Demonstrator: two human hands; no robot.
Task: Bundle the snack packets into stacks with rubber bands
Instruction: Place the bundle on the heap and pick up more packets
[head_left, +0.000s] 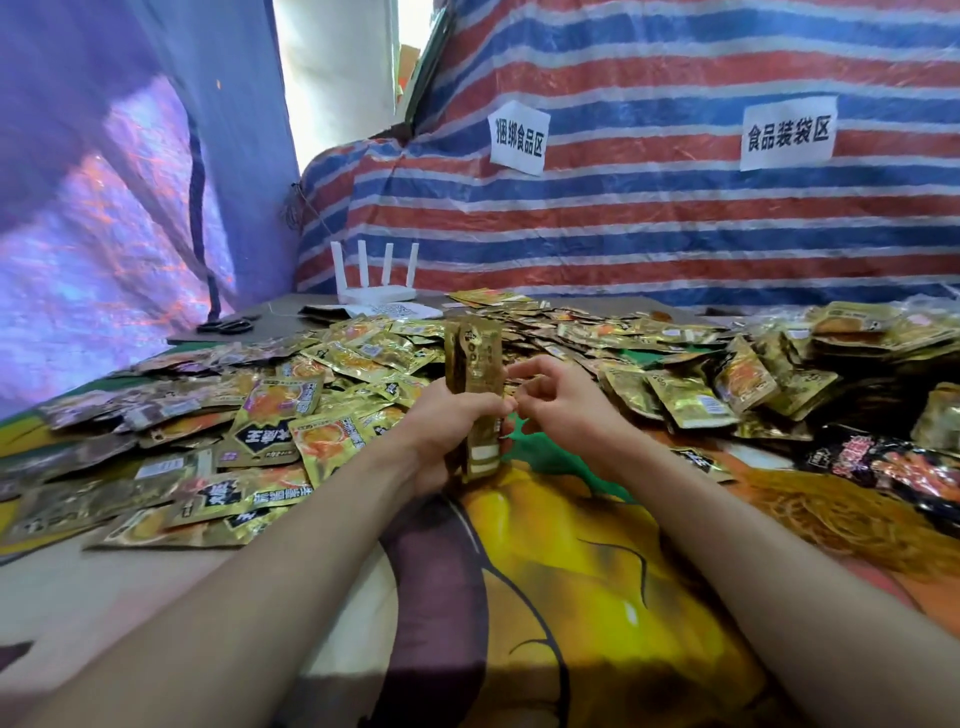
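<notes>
Across the back hangs the big red, white and blue striped tarpaulin (675, 244), and a purple sheet (104, 208) closes off the left side. Below them is the table, spread with a printed cloth (597, 582) in yellow and orange. A wide heap of gold snack packets (332, 364) sprawls over the cloth's far half, loose and overlapping, from the left edge right across. Out on the right the packets are piled higher (857, 332), and in front of that pile lie a few dark red-and-black packets (893, 467).

Now the hands, dead centre. The left hand (447, 423) grips a stack of packets (474, 358), fingers curled round its lower half. The stack stands upright in front of the heap, with its top clear of the fist. Just to its right is the right hand (558, 402), with its fingers (524, 370) curled in narrow and the tips close by the stack's edge. Whether they pinch a rubber band, I cannot tell; no band can be made out.

At the back of the table stands a white router (376, 293) with four antennas up. Two white paper signs (518, 137) with Chinese characters are stuck on the tarpaulin, the second (787, 132) to the right of the first. Black scissors (226, 326) lie at the far left, beyond the heap.
</notes>
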